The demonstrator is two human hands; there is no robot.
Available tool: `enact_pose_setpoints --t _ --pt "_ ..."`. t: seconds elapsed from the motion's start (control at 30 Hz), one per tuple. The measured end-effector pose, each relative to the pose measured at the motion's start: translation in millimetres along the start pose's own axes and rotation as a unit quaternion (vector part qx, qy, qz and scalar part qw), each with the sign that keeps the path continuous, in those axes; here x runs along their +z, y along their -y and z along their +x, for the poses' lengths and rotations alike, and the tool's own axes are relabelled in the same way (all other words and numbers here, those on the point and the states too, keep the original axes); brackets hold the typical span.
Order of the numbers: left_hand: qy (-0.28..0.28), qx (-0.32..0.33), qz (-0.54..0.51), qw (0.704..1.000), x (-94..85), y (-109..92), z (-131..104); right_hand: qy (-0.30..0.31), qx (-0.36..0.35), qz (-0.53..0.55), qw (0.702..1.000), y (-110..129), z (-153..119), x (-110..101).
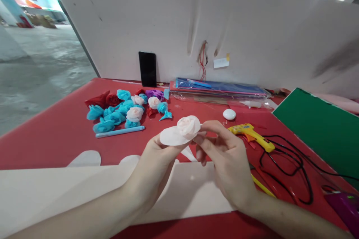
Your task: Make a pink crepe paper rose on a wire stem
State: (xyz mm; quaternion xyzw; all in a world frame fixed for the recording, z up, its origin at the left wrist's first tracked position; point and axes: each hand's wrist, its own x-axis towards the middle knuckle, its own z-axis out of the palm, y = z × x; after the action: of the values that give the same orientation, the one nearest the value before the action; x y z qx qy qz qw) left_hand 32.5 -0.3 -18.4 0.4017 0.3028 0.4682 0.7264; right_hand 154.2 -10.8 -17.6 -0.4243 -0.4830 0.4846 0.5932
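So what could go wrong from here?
The thin petal by the rose might crease if the left hand pinches hard. The glue gun lies close behind the right hand; if hot, it could burn. The looped black cord might snag the right arm.

From here I count two hands, one left [153, 166] and one right [228, 160], sharing one pale rose [188, 126]. Beyond the grip, off to its left, sit three more pale roses [135, 114] and one purple flower [155, 94]; the blue flowers [112, 116] overlap too much to count. Past the grip there's one black phone [147, 69] and two blue pens [120, 131]. Right of it: one yellow glue gun [252, 137], one green board [322, 134].
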Motion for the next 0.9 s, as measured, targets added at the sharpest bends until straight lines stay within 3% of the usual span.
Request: enact_pose_setpoints --t 0.5,0.9 --pt "-0.040 0.029 0.021 0.999 -11.6 3.1 6.3 0.034 0.069 0.041 0.996 5.1 5.1 -1.0" --pt "0.002 0.043 0.098 0.994 -22.7 -6.1 12.6 0.100 0.082 0.011 0.992 14.9 17.7 -13.1"
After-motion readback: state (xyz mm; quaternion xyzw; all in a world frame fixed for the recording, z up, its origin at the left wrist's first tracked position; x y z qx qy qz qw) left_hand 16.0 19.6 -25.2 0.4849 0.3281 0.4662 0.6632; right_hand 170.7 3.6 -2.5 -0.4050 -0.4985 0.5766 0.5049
